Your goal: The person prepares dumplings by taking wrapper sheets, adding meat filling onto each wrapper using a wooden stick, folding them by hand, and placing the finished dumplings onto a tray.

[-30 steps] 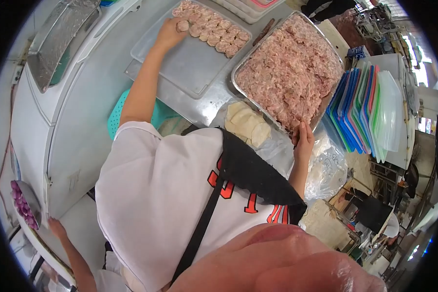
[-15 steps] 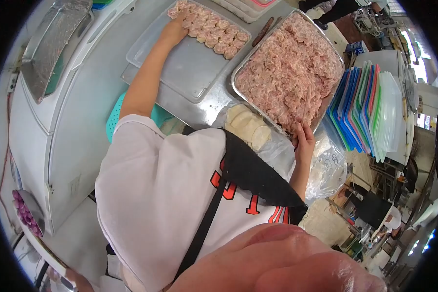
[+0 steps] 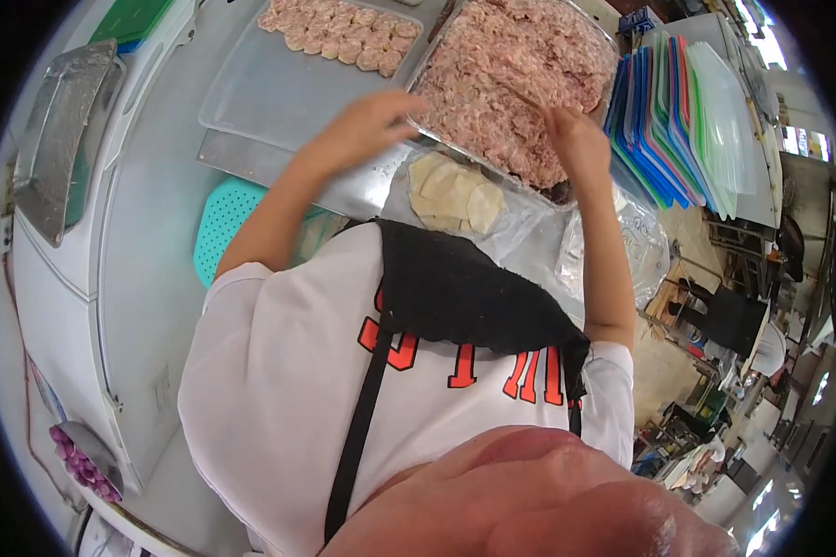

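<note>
My left hand [image 3: 367, 128], slightly blurred, hovers beside the near left corner of a metal tray [image 3: 478, 165]; its fingers are apart and nothing shows in them. Minced meat [image 3: 520, 51] fills that tray. Over the meat, my right hand [image 3: 578, 144] is closed on a thin stick-like tool [image 3: 520, 93], whose tip points into the mince. Round pale dough wrappers [image 3: 457, 193] lie overlapped on plastic just below the tray. To the left, rows of meat-filled dumplings [image 3: 344, 35] sit at the far side of a translucent plastic tray [image 3: 274, 93].
Coloured plastic lids or trays [image 3: 683, 121] stand stacked upright at right. A clear plastic bag [image 3: 641, 251] lies below them. A turquoise perforated basket [image 3: 225, 218] is under the table edge. An emptied metal pan [image 3: 60, 135] and a bowl of purple pieces [image 3: 85, 464] are far left.
My left hand has left the dumplings and moved right and nearer to me. My right hand has moved farther over the mince. The whole view has shifted.
</note>
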`<state>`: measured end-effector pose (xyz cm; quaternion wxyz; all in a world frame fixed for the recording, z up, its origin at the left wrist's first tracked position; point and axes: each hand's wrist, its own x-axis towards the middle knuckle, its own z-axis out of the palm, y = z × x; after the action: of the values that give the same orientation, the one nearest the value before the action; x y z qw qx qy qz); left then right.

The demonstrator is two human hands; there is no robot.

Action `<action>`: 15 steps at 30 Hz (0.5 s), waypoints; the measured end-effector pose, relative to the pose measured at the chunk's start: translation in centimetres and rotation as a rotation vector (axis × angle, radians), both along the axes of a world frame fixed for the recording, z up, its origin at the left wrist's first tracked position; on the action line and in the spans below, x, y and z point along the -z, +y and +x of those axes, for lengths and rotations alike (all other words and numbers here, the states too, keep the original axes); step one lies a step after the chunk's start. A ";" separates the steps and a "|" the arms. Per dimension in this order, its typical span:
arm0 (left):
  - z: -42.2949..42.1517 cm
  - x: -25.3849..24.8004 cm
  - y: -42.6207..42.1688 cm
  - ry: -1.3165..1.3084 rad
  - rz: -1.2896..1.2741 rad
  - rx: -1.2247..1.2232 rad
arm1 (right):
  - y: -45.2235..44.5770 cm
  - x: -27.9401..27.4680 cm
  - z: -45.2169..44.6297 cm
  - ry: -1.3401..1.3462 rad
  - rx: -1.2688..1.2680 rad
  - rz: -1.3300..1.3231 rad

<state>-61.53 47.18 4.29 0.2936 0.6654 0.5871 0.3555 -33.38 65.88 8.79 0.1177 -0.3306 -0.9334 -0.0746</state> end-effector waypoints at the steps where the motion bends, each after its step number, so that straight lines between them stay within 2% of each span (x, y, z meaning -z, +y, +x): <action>1: 1.6 1.2 -0.2 -0.062 -0.029 0.093 | -0.3 0.9 -0.1 -0.021 -0.017 -0.018; 4: 4.7 4.7 -0.4 0.068 0.003 0.218 | -1.3 1.6 0.7 -0.014 -0.074 -0.041; 6: 6.4 6.8 -0.5 0.081 0.100 0.200 | -1.3 2.4 1.6 0.003 -0.121 -0.051; 9: 8.2 8.2 -0.4 0.067 0.244 0.157 | -3.0 4.2 1.9 0.025 -0.333 -0.047; 10: 8.6 8.3 -0.6 0.055 0.289 0.146 | -3.9 4.6 1.8 0.036 -0.288 -0.068; 13: 8.0 8.2 -0.3 0.071 0.056 0.148 | -5.8 4.9 1.4 0.075 -0.203 -0.131; 15: 7.9 7.8 -0.9 -0.011 0.074 0.151 | -6.0 5.1 2.2 0.130 -0.161 -0.317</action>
<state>-53.61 46.28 -3.51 0.2978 0.7162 0.5201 0.3575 -31.21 59.87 3.72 0.1300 -0.2735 -0.9473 0.1046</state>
